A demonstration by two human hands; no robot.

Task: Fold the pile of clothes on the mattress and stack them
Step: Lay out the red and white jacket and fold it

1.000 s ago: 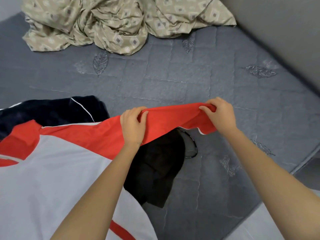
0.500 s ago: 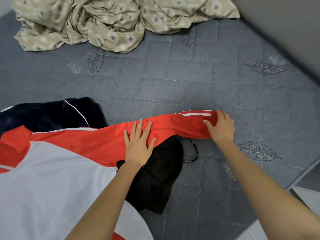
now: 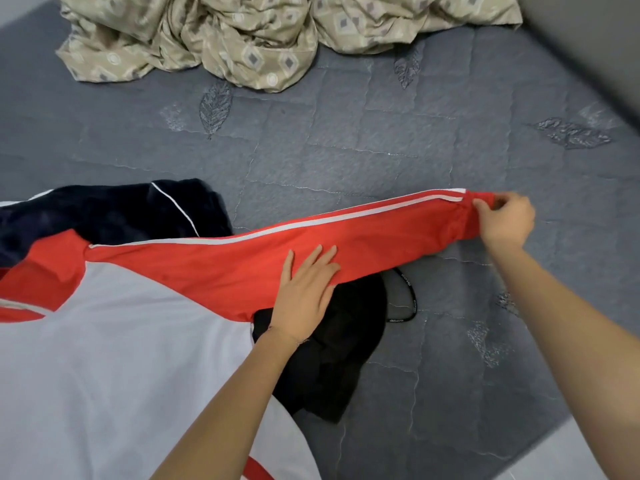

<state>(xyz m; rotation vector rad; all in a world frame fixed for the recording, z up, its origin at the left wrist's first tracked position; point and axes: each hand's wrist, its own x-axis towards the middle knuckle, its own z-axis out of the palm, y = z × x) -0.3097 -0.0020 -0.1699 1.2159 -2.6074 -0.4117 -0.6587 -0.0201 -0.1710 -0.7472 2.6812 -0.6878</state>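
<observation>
A white jacket (image 3: 114,368) with red shoulders lies spread on the grey mattress (image 3: 346,140) at the lower left. Its red sleeve (image 3: 381,237), edged with white stripes, stretches out to the right. My left hand (image 3: 304,289) lies flat on the middle of the sleeve with straight fingers. My right hand (image 3: 504,221) pinches the cuff at the sleeve's far end. A black garment (image 3: 332,358) with a cord loop lies under the sleeve. A dark navy garment (image 3: 114,216) with white piping lies behind the jacket at the left.
A crumpled beige patterned sheet (image 3: 249,36) is heaped at the far side of the mattress. A grey wall (image 3: 588,39) runs along the right. The mattress edge and pale floor (image 3: 561,459) show at the lower right.
The sleeve went from lifted and bunched to laid out straight. My right hand drew the cuff out to the right. My left hand let go and flattened onto the sleeve.
</observation>
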